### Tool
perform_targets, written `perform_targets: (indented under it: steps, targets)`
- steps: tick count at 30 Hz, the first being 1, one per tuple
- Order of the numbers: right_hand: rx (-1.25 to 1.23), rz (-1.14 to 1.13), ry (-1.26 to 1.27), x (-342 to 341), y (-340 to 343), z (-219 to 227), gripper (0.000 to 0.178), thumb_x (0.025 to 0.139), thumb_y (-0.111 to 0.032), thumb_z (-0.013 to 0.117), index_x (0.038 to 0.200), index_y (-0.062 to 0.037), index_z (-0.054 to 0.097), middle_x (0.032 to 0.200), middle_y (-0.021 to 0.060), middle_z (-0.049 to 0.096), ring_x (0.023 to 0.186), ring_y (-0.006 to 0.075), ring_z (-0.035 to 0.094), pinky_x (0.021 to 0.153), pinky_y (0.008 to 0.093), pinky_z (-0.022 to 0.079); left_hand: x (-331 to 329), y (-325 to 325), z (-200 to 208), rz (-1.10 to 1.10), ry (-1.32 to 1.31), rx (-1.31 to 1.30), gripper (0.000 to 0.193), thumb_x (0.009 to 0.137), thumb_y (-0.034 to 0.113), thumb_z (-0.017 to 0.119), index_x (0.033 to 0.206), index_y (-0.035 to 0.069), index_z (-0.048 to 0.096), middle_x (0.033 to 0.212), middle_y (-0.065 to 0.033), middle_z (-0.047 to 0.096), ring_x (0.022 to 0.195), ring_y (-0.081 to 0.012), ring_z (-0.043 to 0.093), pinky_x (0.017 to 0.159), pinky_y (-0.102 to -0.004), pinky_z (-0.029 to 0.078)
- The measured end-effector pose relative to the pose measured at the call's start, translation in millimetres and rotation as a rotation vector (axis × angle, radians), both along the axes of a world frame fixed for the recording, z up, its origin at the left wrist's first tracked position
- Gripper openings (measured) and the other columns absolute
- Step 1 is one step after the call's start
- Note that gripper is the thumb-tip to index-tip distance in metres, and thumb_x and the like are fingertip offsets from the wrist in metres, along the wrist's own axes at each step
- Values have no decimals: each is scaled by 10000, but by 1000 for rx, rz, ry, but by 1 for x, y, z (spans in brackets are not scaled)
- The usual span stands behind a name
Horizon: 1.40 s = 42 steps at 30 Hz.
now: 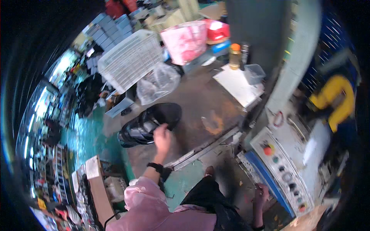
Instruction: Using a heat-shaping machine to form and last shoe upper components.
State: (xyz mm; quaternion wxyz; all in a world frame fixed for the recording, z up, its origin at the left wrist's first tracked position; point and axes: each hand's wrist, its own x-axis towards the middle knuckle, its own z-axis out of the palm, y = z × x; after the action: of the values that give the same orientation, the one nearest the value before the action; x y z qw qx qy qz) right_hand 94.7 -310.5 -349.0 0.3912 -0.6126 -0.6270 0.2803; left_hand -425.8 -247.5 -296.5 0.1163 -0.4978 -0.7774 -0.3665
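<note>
No lettering or number can be read (much is blurred).

1. We see a pale pink top (154,215) with soft creases.
2. Its left sleeve (143,192) looks loose and gathered, ending short.
3. We wear a black wristband (155,166) on the left.
4. Our black lower garment (202,192) drapes in folds.
5. Our left hand (162,138) and right hand (261,193) are bare.

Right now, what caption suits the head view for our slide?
Left hand at a glossy black shoe-like item on a brown worktable, right hand near a pale-grey rectangular control panel.
</note>
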Motion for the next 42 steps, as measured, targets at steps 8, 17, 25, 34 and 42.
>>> perform_targets:
  steps: [8,17,25,34,42]
  targets:
    - [-25,720,99,-287,156,47,133,781,-17,633,914,-32,638,819,85,643,752,185,622,665,272,483,-282,-101,-9,1150,-347,-90,452,880,454,486,1217,163,564,1194,-172,560,1126,-337,511,947,-449,399]
    - [-381,965,267,-496,201,9,425,873,-363,590,1192,-84,562,1105,134,633,1037,250,601,891,337,454,-324,-139,-55,597,-1049,129,673,859,500,543,1300,-4,471,1306,-144,497,1207,-248,454,1009,-318,324]
    - [-638,1022,-129,-508,194,11,681,881,-589,428,1253,-26,517,1197,194,576,1127,326,537,977,360,382,-229,-141,-38,622,-1184,56,748,844,479,583,1356,-27,378,1365,-180,427,1253,-247,405,1034,-326,299]
    - [-1218,511,862,-416,230,18,378,925,-316,552,1127,0,597,1043,26,639,974,148,574,882,247,423,-178,-123,-33,583,-1235,-161,687,853,441,593,1339,-11,412,1333,-165,468,1210,-236,453,1010,-331,335]
    - [-1026,812,410,-411,239,9,324,916,-278,572,1090,-9,618,1019,-3,629,911,109,554,839,238,424,-179,-78,-12,596,7,-510,450,812,266,628,1212,79,541,1285,-175,471,1193,-367,445,991,-456,349]
